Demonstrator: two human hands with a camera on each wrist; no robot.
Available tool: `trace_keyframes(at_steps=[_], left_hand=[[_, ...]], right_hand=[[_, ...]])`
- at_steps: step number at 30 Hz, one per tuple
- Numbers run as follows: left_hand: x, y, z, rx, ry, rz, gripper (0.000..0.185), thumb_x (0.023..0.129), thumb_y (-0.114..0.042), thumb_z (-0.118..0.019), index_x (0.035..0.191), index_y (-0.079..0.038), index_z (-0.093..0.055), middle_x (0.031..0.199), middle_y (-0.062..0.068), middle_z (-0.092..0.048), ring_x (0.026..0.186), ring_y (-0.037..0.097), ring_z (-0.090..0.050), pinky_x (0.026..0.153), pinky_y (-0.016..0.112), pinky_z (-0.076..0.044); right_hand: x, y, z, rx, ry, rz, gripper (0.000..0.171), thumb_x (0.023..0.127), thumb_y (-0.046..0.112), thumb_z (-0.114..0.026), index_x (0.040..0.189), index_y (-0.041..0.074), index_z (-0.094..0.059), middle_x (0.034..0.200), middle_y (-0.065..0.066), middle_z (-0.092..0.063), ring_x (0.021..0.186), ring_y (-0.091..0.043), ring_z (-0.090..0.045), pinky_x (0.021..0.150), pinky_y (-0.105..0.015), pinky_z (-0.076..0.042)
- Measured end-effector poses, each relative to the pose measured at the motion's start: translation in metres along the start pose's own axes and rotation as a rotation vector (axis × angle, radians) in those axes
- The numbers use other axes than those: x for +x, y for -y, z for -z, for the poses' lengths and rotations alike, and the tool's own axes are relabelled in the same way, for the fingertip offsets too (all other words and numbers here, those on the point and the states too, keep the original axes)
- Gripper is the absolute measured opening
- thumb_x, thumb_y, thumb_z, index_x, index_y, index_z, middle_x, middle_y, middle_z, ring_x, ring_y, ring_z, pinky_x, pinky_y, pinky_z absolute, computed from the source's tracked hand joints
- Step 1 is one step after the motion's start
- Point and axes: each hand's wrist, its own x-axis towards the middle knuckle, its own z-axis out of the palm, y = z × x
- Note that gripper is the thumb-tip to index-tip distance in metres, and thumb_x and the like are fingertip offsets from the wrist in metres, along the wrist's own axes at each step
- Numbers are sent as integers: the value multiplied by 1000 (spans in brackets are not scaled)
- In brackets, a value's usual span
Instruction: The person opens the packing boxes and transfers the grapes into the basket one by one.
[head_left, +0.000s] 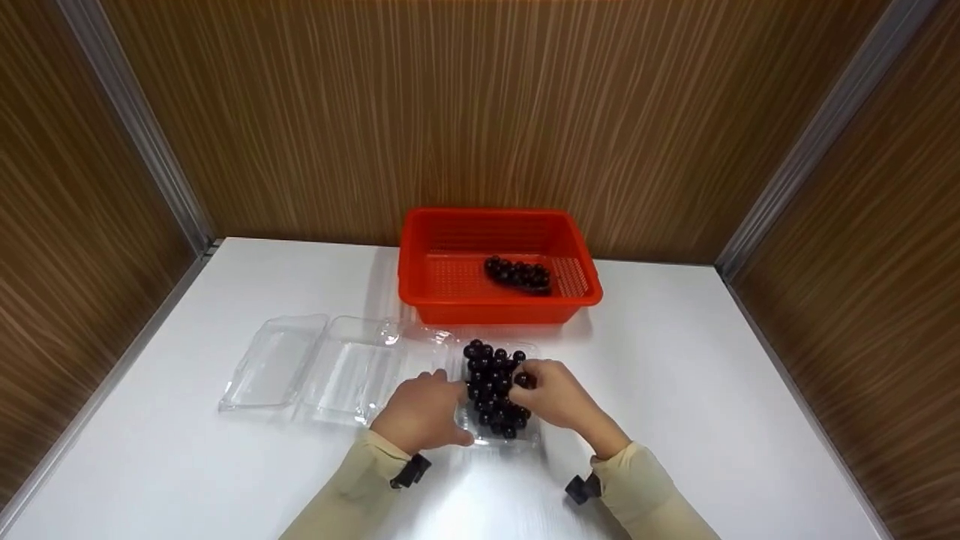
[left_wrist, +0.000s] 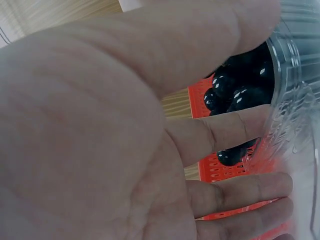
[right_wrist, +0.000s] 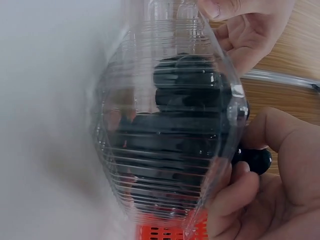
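A bunch of dark grapes (head_left: 491, 390) lies in a clear plastic tray (head_left: 525, 444) near the table's front. My left hand (head_left: 424, 412) grips the tray's left rim, its fingers (left_wrist: 235, 130) lying against the clear wall (left_wrist: 295, 100). My right hand (head_left: 555, 397) sits at the tray's right side, thumb and fingers curled round grapes at the bunch's edge (right_wrist: 252, 159). The right wrist view shows the grapes (right_wrist: 190, 85) through the ribbed tray (right_wrist: 150, 150), with the left hand (right_wrist: 245, 25) at its far end.
A red basket (head_left: 495, 311) stands behind the tray and holds a second grape bunch (head_left: 519, 274). The tray's open lid (head_left: 360, 367) and another clear shell (head_left: 274, 360) lie to the left. Wood-panel walls enclose the white table (head_left: 712, 390).
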Motion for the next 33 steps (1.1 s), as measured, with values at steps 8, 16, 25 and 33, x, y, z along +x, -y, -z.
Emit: trace_keyframes(at_steps=[8, 16, 25, 33], left_hand=[[0, 0, -4, -21, -9, 15, 47, 72, -42, -89, 103, -10, -75, 89, 7, -63, 81, 27, -59, 67, 42, -50], [0, -2, -3, -13, -22, 8, 48, 76, -41, -86, 108, -7, -74, 89, 10, -63, 79, 30, -62, 65, 43, -51], [-1, -2, -1, 1, -5, 19, 47, 83, -39, -83, 111, -6, -66, 85, 8, -64, 77, 28, -64, 65, 43, -53], [-1, -3, 3, -8, -21, 19, 40, 82, -38, -82, 102, -7, -65, 91, 10, -62, 81, 30, -63, 66, 45, -53]], right_hand=[[1, -2, 1, 119, -99, -16, 10, 83, 4, -63, 77, 11, -59, 62, 7, -50, 53, -6, -46, 52, -22, -38], [3, -1, 2, 155, -212, 9, 4, 79, 6, -63, 81, 5, -65, 68, 6, -53, 61, -7, -45, 57, -23, -38], [2, 1, 4, 181, -272, 46, 6, 79, 4, -63, 82, 6, -67, 69, 6, -54, 61, -7, -46, 55, -22, -38], [2, 2, 5, 232, -307, 64, 5, 81, 4, -64, 85, 1, -67, 70, 4, -56, 61, -7, -47, 55, -21, -38]])
